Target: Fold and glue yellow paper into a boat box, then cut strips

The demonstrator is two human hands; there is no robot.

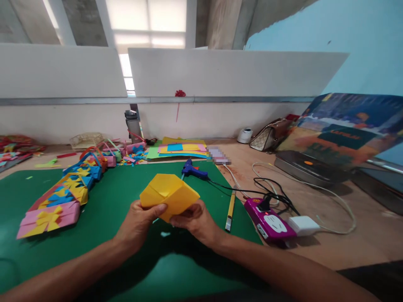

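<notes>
Both my hands hold a folded yellow paper piece above the green mat. My left hand grips its lower left side, with the thumb pressed on the front fold. At the lower right edge, my right hand is closed on the same paper; some of its fingers are hidden behind it. Just beyond the paper lies a blue hot glue gun, its cord running right. A yellow utility knife rests near the mat's right edge.
Colourful paper baskets with bows line the left. Stacked coloured paper lies at the back beside a grey bottle. On the right are a purple power strip, a white adapter, loose cables and a dark tin.
</notes>
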